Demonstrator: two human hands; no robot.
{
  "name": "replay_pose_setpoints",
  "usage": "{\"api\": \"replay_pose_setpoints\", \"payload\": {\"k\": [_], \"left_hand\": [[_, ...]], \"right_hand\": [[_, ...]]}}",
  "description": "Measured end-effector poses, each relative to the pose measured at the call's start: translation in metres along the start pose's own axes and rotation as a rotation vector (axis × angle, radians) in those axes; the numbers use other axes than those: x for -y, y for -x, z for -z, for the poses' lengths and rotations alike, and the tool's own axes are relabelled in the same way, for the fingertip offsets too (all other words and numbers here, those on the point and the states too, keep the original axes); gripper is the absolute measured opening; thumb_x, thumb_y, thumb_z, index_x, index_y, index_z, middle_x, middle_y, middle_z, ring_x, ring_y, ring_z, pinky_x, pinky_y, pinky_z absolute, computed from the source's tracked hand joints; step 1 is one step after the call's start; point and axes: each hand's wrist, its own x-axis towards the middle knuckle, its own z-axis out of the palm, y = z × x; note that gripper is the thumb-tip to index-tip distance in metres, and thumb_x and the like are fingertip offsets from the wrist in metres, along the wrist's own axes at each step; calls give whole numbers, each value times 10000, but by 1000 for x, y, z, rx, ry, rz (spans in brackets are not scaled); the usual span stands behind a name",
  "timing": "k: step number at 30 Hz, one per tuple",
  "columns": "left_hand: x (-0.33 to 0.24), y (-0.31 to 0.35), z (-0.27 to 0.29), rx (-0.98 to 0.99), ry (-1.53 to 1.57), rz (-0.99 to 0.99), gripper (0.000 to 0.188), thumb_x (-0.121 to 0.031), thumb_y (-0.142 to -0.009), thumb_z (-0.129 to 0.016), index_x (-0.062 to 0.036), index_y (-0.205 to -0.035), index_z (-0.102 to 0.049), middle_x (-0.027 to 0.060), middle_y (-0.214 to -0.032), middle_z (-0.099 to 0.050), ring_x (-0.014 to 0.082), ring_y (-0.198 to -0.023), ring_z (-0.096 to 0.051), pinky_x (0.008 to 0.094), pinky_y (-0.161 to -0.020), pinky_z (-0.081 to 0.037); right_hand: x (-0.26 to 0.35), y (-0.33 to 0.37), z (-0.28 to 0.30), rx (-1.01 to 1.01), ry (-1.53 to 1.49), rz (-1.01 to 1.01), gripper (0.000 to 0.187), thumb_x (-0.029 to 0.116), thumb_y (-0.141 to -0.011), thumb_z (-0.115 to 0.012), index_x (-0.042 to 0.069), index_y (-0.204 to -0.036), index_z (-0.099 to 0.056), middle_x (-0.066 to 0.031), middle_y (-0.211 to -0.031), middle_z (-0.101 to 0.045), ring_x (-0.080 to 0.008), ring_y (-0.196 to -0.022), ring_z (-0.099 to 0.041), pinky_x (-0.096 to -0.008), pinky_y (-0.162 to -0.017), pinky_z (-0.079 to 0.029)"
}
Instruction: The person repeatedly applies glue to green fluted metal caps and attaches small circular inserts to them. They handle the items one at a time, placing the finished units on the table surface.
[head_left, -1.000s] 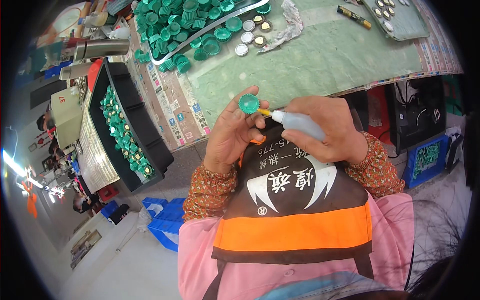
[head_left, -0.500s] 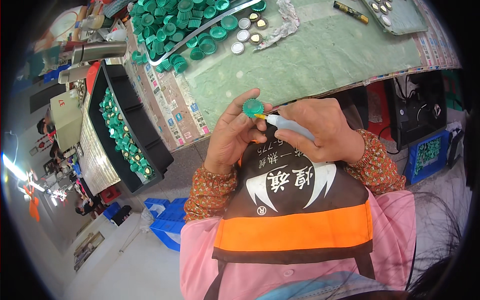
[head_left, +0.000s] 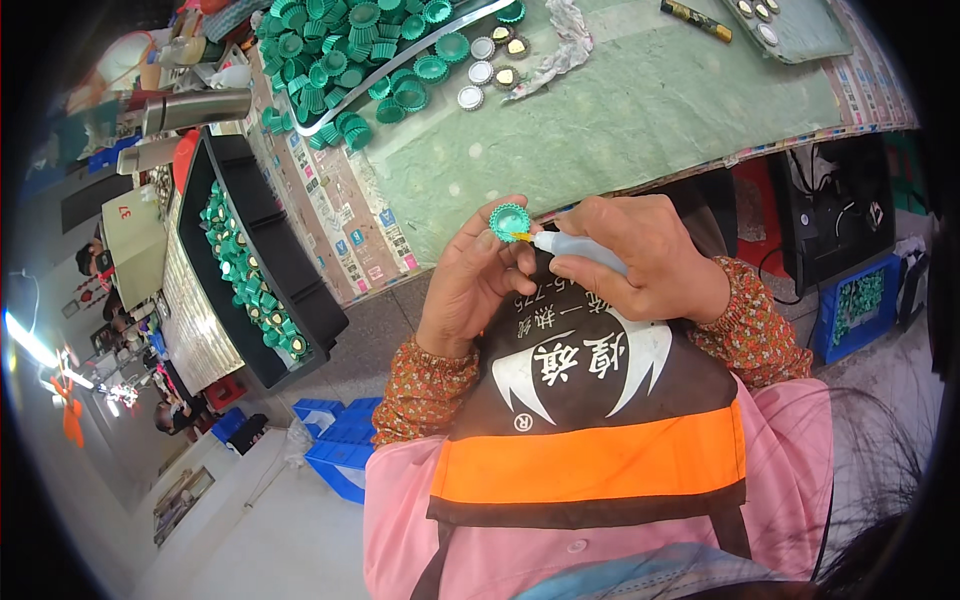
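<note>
Between the thumb and fingers of my left hand [head_left: 470,275] is a small green fluted cup [head_left: 510,221], its open side facing up toward me. My right hand [head_left: 640,255] is closed around a translucent squeeze bottle [head_left: 583,248] with a thin yellow nozzle tip. That tip meets the cup's near rim; whether any liquid comes out is too small to see. Both hands are over my dark apron, just off the table's near edge. On the table, several small round scalloped pieces [head_left: 471,97], some white and some dark with cream centres, lie beside more green cups [head_left: 410,94].
A clear-rimmed tray [head_left: 345,105] heaped with green cups stands at the far left. Left of the table is a black bin [head_left: 290,290] of filled green cups. Crumpled tissue [head_left: 560,50], a black-and-gold tube [head_left: 697,20] and a greenish tray [head_left: 800,45] lie farther back. Blue crates [head_left: 345,440] sit below.
The left hand has shifted slightly right and down and tilted the green cup so more of its inside shows. The bottle's tip stays at the rim.
</note>
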Motion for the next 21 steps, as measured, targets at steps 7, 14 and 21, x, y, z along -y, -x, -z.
{"api": "replay_pose_setpoints", "payload": {"k": [7,14,21], "left_hand": [[1,2,-4,-8,0,12,528,-235,-1014,-610,31,-1437,-439,122,-1108,-616,189,-913,-661,296,-711,-649],[3,3,-3,-6,-6,25,480,-249,-1018,-605,17,-1396,-472,123,-1098,-623,185,-907,-661,288,-702,-643],[4,7,-3,-32,-41,19,442,-316,-1046,-550,3,-1346,-496,142,-1098,-640,182,-894,-663,297,-712,-638]], "right_hand": [[1,0,1,-2,-7,-18,282,256,-882,-743,60,-970,-560,-138,-687,-602,-362,-636,-636,-439,-550,-473],[0,1,-1,-32,22,-1,289,261,-879,-745,61,-970,-558,-139,-678,-598,-364,-625,-631,-440,-545,-470],[-4,4,2,-47,-5,-74,278,256,-887,-745,58,-978,-573,-143,-705,-612,-351,-652,-654,-418,-564,-489]]}}
